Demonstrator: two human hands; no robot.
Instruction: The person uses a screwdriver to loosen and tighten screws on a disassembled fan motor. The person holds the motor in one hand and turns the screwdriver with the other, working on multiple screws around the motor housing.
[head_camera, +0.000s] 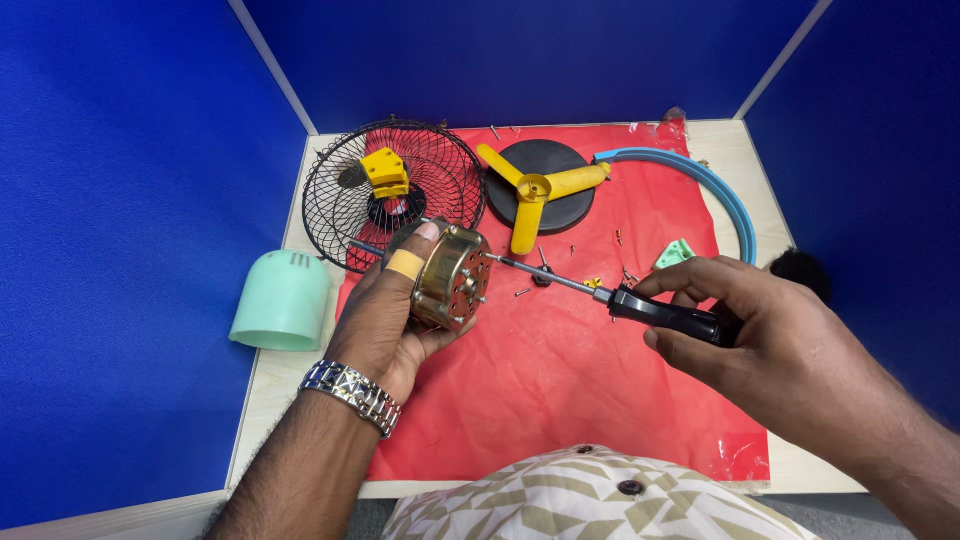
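Your left hand (385, 320) is closed around the fan motor (450, 277) and holds it above the left edge of the red cloth (560, 380), its round face turned to the right. The screwdriver (600, 295) lies almost level, with its long axis running left to right, and its tip touches the motor's face near the upper side. Your right hand (760, 330) is clamped on the black handle, well apart from the motor.

Left hand (385, 315) is cupped with thumb raised, near the table's left edge; right hand (765, 335) curls closed, fingers pointing left.
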